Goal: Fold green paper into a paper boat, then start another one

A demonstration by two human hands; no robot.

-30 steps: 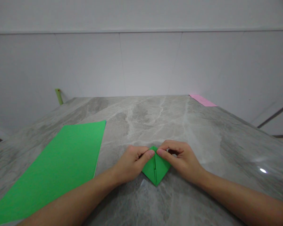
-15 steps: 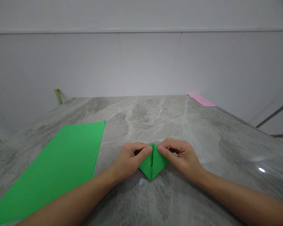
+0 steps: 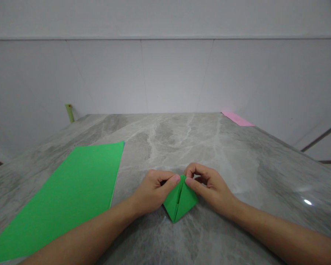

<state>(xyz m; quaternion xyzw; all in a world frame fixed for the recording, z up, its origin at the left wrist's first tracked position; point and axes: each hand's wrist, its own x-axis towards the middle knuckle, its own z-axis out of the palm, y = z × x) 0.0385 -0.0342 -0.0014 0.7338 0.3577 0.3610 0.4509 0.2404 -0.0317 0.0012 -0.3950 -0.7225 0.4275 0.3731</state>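
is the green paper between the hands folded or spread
Folded: the small green paper is diamond-shaped, with flaps either side of a central slit.

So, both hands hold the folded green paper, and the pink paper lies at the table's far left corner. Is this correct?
Not left: in the head view, the pink paper lies at the table's far right corner. The left hand and right hand do hold the folded green paper.
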